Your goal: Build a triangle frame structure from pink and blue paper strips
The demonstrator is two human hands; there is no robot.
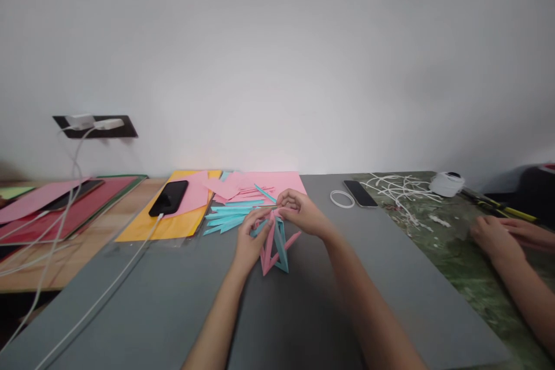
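A pink and blue folded-paper star shape (pixel 269 254) stands on the grey table in front of me, its strips bent into pointed corners. My left hand (pixel 254 234) grips its upper left side, thumb and fingers pinched on the paper. At its top, my right hand (pixel 299 208) has thumb and fingers pinched together on a pink strip end. The fingers partly hide the upper part of the shape. Just behind and left of my hands lie several folded blue paper strips (pixel 228 217), with thin pink strips (pixel 255 192) beyond them.
A black phone (pixel 169 198) on a yellow envelope (pixel 139 234) charges through a white cable (pixel 108 286). Pink sheets (pixel 277 179) lie by the wall. To the right are a white ring (pixel 342 199), another phone (pixel 361 193), white cords (pixel 399 188) and another person's hands (pixel 498 237).
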